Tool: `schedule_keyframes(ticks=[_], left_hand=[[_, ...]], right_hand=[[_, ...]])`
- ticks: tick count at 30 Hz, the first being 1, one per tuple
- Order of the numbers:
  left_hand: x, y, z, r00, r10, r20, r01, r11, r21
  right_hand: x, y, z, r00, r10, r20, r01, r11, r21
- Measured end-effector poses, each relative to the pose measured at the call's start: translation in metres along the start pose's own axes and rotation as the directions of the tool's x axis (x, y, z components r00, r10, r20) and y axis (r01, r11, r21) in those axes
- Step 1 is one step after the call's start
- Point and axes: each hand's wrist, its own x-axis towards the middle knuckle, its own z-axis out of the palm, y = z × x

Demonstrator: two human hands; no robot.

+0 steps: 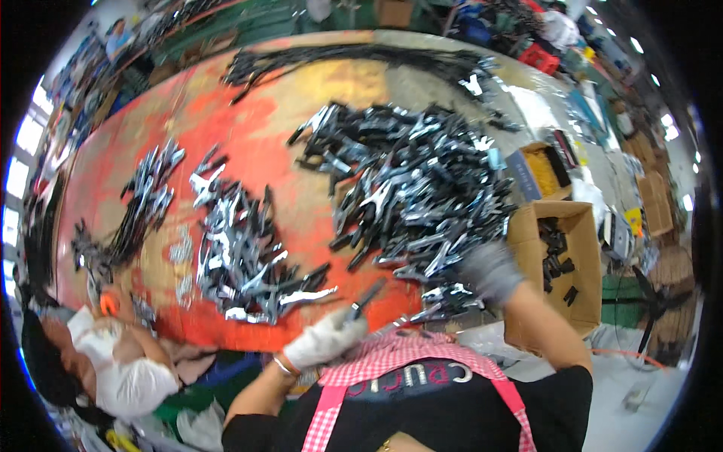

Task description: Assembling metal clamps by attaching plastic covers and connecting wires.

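My left hand [324, 340], in a white glove, is closed around a narrow black piece [369, 292] with a shiny part at its lower end. It looks like one of the metal clips, but its full shape is hidden by my fingers. My right hand [489, 270], in a grey glove, is smeared by motion at the near right edge of a big pile of metal clips [422, 173] with black grips. Its fingers cannot be made out. A smaller heap of similar clips [241, 248] lies to the left, beyond my left hand.
An open cardboard box [520, 316] with several short black pieces stands at my right. Behind it is a smaller box with yellow contents [542, 169]. Black cables [339, 53] stretch across the far table [271, 135]. Another person [124, 361] works at the left.
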Motion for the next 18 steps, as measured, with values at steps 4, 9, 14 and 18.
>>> schedule_keyframes(ticks=[4,9,14,18], left_hand=[[-0.028,-0.038,-0.058,0.877,-0.083,-0.474,0.175,0.973,0.153],[-0.008,-0.035,-0.104,0.484,-0.323,-0.813,0.713,0.685,0.152],[0.011,-0.032,-0.091,0.467,0.065,-0.882,0.538,0.771,0.341],[0.021,-0.025,-0.045,0.539,0.116,-0.834,0.348,0.871,0.346]], right_hand=[[-0.100,0.147,0.107,0.548,0.626,-0.555,-0.361,0.775,0.519],[-0.104,0.143,0.068,0.461,0.394,-0.795,-0.678,0.734,-0.029],[0.045,0.026,-0.004,0.379,0.176,-0.908,0.046,0.977,0.208],[0.152,-0.070,-0.064,0.657,-0.037,-0.753,0.154,0.984,0.086]])
